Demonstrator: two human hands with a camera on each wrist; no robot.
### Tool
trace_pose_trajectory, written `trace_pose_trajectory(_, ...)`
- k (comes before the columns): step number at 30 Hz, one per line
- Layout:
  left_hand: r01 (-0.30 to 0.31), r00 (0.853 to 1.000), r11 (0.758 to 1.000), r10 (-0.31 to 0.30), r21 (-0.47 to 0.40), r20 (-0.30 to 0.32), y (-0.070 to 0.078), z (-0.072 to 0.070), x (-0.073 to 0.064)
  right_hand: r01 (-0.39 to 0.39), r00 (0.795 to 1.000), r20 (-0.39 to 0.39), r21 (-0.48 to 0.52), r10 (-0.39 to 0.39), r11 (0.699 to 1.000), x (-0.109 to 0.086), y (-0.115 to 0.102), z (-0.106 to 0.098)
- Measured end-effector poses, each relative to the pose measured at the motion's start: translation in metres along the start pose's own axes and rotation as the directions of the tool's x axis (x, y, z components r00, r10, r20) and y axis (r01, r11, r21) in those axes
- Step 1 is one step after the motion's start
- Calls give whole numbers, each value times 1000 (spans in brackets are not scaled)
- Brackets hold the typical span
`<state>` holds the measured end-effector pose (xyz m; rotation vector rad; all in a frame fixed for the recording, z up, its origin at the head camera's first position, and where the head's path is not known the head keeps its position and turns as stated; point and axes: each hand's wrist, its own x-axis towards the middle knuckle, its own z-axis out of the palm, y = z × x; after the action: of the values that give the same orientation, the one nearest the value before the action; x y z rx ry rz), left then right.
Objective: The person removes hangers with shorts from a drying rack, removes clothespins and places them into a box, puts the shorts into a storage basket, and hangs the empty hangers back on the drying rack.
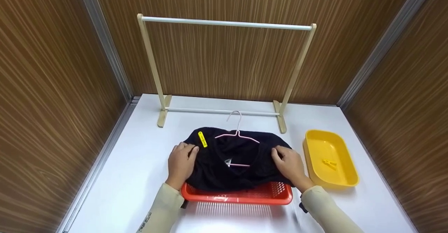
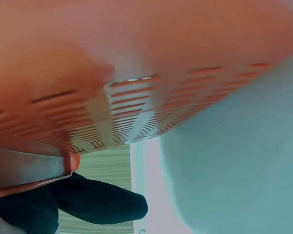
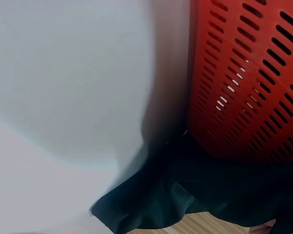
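A black shirt [image 1: 224, 180] lies spread over the red plastic basket [image 1: 238, 199], its neckline toward me. Inside the collar sits a pink hanger [image 1: 238, 134], its hook pointing to the back. A yellow clothespin [image 1: 202, 139] is on the shirt's left shoulder area. My left hand [image 1: 181, 161] pinches the cloth at the left side, and my right hand [image 1: 289, 163] pinches it at the right. In the left wrist view a dark sleeve [image 2: 102, 201] hangs beyond the slotted basket. Dark cloth [image 3: 171, 180] drapes past the basket in the right wrist view.
Behind the shirt stands a clothes rack with a white top bar [image 1: 224, 23] and wooden legs. At the right a yellow tray [image 1: 309, 156] holds another yellow clothespin [image 1: 329, 163]. Wood-patterned panels enclose the white table [image 1: 119, 177] at the back and sides.
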<state>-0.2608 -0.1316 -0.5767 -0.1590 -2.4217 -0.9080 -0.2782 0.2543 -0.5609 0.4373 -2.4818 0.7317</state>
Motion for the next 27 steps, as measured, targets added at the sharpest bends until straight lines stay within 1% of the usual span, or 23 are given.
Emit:
trace_pose_trajectory(4,20,999,1000,-20,-1,27,0,0,-1,-32,999,25,-23,32,999,-2,0,1)
trace_pose_trajectory(6,26,999,1000,-26,2,30,0,0,0,-43,998,37,-35,44,998,-1,0,2)
trace_pose_trajectory(10,37,999,999,-37,4,34,0,1,1,-49,998,46,-48,51,998,2,1,2)
trace_pose_trajectory(15,44,998,999,-44,0,45,1,2,-1,-55,996,60,-58,59,997,1,2,0)
trace_pose_trajectory(21,30,999,1000,-30,6,33,0,2,0,-65,995,76,-62,69,996,2,1,0)
trace_pose_trajectory(27,41,998,999,-42,7,36,-2,2,-1,-71,994,83,-57,75,996,2,1,3)
